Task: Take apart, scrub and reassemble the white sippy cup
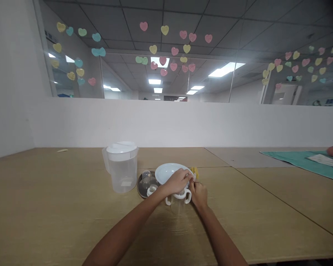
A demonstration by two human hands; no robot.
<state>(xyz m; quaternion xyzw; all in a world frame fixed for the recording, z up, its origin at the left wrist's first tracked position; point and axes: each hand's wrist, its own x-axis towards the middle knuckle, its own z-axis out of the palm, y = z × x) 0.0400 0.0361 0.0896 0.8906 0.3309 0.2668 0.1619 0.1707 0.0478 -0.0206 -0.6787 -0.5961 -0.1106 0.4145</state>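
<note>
Wooden tabletop [72, 207], white wall [144, 123] behind. Your left hand [179, 180] and right hand [199, 194] meet, grip narrow, by the white bowl [165, 171]; can't tell what they hold. Handled bottle [178, 204] stands just nearer you, likely for reach; dark tray [140, 187] apparently corrals the clear cap [146, 176].

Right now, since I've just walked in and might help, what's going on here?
A person's left hand and right hand are close together near the right rim of a white dish, just beyond a clear two-handled cup. What, if anything, they hold is too small to tell. To the left, a dark round tray bears a clear cap, with a lidded pitcher farther left.
</note>
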